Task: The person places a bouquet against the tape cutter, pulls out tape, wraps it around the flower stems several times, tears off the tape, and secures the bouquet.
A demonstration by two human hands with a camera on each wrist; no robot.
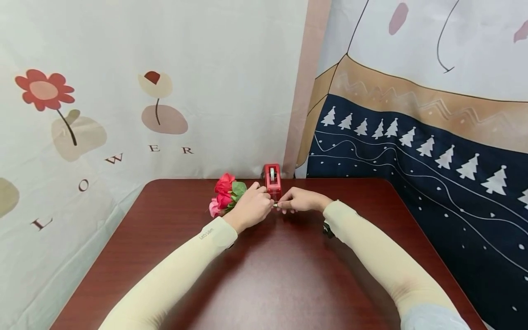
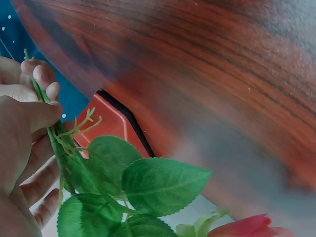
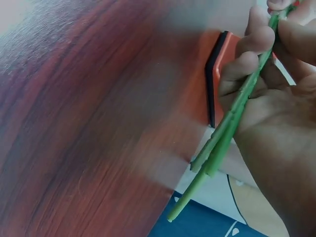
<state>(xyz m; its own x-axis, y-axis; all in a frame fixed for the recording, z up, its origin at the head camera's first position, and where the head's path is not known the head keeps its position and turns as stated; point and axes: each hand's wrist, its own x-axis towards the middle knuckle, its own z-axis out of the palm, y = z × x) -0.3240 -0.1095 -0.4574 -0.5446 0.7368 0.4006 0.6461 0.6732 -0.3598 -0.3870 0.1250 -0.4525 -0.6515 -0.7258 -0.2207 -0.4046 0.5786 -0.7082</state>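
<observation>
A small bunch of artificial roses, red and pink with green leaves, lies sideways at the far side of the table. My left hand grips its stems, thumb and fingers round them just below the leaves. Farther along, my right hand pinches the same green stems; their cut ends stick out past the palm in the right wrist view. Just behind both hands stands a red tape dispenser with a roll in it.
The dark red-brown wooden table ends close behind the dispenser. Beyond its far edge hangs a pale printed cloth, with a navy cloth of white trees at the right.
</observation>
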